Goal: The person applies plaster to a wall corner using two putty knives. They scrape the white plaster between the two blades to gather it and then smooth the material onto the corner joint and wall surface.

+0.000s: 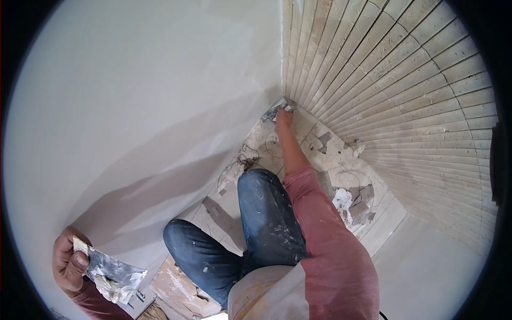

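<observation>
My left hand [69, 261] is closed on a wide metal putty blade [112, 266] at the lower left; white paste clings to the blade's lower part. My right hand [284, 116] reaches down into the corner where the smooth white wall [133, 80] meets the slatted cream wall [384, 64] and the floor. Its fingers are closed on another metal putty knife [273, 111], whose blade lies at the corner, partly hidden by the hand.
The dusty floor [305, 121] has loose wires [246, 159], debris and a white lump of material [343, 205] at the right. My bent knees [264, 208] occupy the lower middle. A stained pinkish board [176, 285] lies at the bottom left.
</observation>
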The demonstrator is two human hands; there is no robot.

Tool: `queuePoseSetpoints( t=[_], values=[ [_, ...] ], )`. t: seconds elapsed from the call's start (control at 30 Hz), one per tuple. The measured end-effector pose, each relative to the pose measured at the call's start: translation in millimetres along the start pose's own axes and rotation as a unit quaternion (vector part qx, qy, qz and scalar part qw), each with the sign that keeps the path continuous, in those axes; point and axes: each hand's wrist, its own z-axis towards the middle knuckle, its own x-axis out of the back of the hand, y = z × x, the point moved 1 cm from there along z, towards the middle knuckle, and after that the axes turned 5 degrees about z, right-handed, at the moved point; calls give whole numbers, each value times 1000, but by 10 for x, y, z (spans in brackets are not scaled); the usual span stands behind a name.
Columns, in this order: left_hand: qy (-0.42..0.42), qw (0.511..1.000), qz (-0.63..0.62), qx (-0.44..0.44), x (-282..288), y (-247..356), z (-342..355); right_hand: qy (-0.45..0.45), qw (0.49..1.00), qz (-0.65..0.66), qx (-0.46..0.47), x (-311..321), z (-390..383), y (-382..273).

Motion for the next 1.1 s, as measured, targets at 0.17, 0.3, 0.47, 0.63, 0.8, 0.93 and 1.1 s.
queuePoseSetpoints(
  t=[0.17,0.3,0.47,0.63,0.8,0.93,1.1],
  values=[
    [-7,1000,-5,10,-7,39,5,-37,997,-63,-16,-189,120,-134],
    [-7,1000,-5,24,-16,83,7,9,998,-52,35,-242,-76,-310],
    [-13,1000,2,15,-5,93,6,5,994,-55,95,-266,-324,-472],
    [21,1000,0,4,-17,55,-7,-98,976,-108,164,-147,-443,-519],
    [15,1000,3,-10,-5,43,1,-102,905,-131,391,242,-650,-530],
    [-1,1000,5,2,3,50,-1,-73,938,-72,332,365,-697,-509],
    [-7,1000,13,7,-9,57,2,-71,882,-123,450,219,-632,-594]
  ],
)
